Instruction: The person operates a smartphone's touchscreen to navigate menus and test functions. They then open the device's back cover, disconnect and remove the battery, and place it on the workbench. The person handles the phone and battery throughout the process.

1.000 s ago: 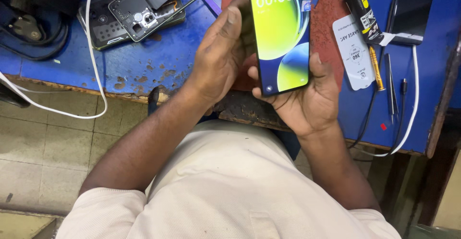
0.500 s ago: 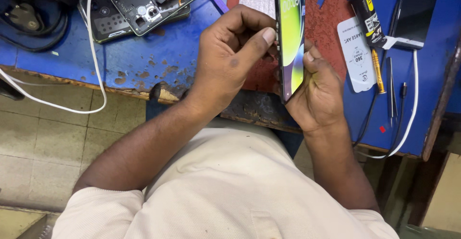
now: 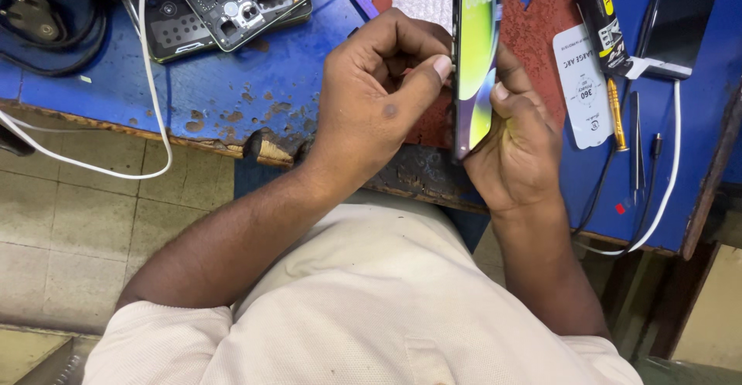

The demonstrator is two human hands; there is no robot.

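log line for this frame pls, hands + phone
left hand: thumb on edge of smartphone | right hand: grips its lower end | phone: on edge, screen lit, above blue workbench

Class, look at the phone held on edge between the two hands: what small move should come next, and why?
Probably press the left hand's thumb along the smartphone's side edge, since the thumb tip already rests there while the right hand cradles the lit phone tilted on edge.
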